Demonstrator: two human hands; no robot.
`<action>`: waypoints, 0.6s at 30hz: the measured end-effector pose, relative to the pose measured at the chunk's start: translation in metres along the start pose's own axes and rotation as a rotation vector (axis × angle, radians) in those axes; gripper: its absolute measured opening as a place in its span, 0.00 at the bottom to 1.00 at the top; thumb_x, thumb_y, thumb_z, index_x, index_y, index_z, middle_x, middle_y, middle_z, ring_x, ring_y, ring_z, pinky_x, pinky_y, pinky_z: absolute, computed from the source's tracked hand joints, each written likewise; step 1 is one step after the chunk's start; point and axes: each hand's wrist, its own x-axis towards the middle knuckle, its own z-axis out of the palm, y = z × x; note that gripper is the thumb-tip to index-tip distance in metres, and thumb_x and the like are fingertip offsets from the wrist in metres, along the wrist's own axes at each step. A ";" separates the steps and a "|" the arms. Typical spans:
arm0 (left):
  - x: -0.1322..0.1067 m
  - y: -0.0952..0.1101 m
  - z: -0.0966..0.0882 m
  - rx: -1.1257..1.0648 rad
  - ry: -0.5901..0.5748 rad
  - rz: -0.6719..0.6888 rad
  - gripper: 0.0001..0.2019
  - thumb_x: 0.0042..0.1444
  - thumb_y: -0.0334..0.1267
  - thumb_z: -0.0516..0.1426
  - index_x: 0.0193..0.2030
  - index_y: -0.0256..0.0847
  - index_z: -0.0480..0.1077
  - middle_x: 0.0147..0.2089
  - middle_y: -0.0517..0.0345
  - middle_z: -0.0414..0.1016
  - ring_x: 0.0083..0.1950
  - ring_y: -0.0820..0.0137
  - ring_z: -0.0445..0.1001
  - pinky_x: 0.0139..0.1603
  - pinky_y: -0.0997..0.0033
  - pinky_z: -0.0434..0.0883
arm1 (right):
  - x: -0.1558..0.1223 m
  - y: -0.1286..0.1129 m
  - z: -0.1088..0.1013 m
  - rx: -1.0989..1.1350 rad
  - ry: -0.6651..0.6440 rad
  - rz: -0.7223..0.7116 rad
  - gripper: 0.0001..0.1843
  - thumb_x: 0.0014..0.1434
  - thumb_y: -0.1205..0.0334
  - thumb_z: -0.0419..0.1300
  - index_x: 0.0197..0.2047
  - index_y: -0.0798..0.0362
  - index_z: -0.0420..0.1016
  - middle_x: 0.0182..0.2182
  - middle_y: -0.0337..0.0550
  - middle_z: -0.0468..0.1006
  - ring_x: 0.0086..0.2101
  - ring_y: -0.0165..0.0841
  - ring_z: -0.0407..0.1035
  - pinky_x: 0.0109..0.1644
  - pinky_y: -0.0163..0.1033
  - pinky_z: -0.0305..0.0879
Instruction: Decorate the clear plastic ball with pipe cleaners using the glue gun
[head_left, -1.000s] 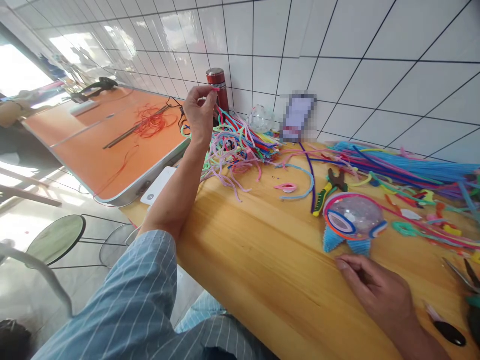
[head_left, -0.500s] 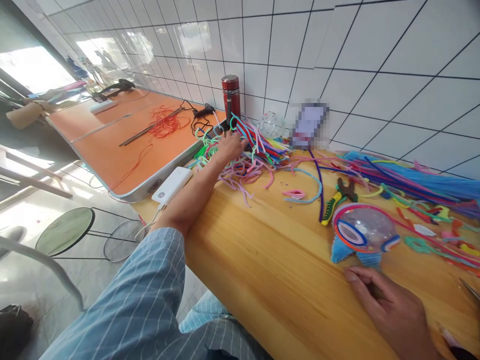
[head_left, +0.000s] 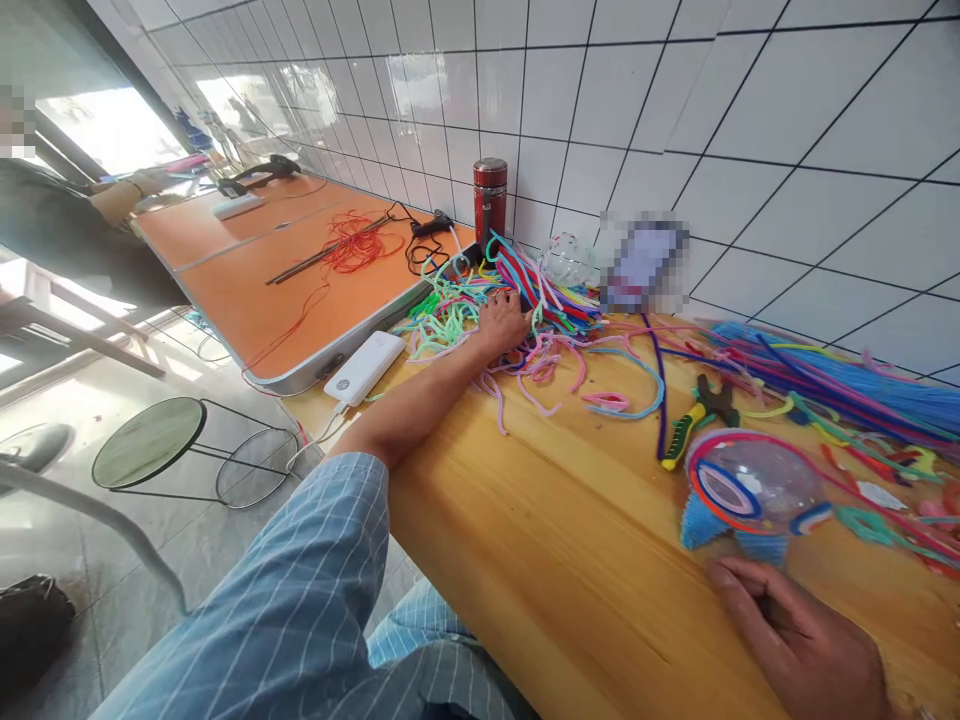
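Left hand (head_left: pixel 504 322) on pipe-cleaner pile (head_left: pixel 556 300); right hand (head_left: pixel 806 635) near clear ball (head_left: pixel 780 485); pliers (head_left: pixel 694 418) beside ball.

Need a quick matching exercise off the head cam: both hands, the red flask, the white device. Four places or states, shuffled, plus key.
1. left hand
2. right hand
3. red flask
4. white device

A. upright near the tiled wall
B. curled beside the trimmed clear globe
C. flat near the wooden table's left edge
D. on the tangled pipe cleaners

Pairs: 1-D, 2-B, 3-A, 4-C
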 end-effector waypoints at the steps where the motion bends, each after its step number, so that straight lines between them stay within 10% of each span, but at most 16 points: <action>1: 0.000 0.001 0.000 -0.002 0.005 -0.003 0.26 0.74 0.52 0.50 0.69 0.36 0.67 0.71 0.34 0.73 0.71 0.44 0.71 0.71 0.47 0.65 | 0.000 0.000 0.000 0.001 0.005 -0.004 0.14 0.68 0.47 0.63 0.35 0.44 0.82 0.24 0.34 0.85 0.18 0.31 0.77 0.20 0.32 0.69; 10: 0.018 -0.016 -0.017 -0.007 0.171 -0.139 0.29 0.74 0.52 0.46 0.74 0.38 0.63 0.81 0.34 0.57 0.82 0.42 0.54 0.78 0.38 0.55 | -0.002 -0.001 -0.001 -0.021 0.008 -0.003 0.16 0.69 0.46 0.62 0.35 0.45 0.82 0.24 0.34 0.84 0.18 0.31 0.75 0.21 0.32 0.70; 18: 0.013 -0.025 -0.004 -0.012 0.034 -0.064 0.31 0.73 0.57 0.46 0.66 0.37 0.74 0.71 0.32 0.72 0.77 0.41 0.64 0.78 0.38 0.54 | -0.002 -0.001 0.002 -0.032 -0.010 -0.023 0.12 0.70 0.51 0.63 0.37 0.45 0.82 0.23 0.33 0.83 0.19 0.29 0.76 0.24 0.31 0.71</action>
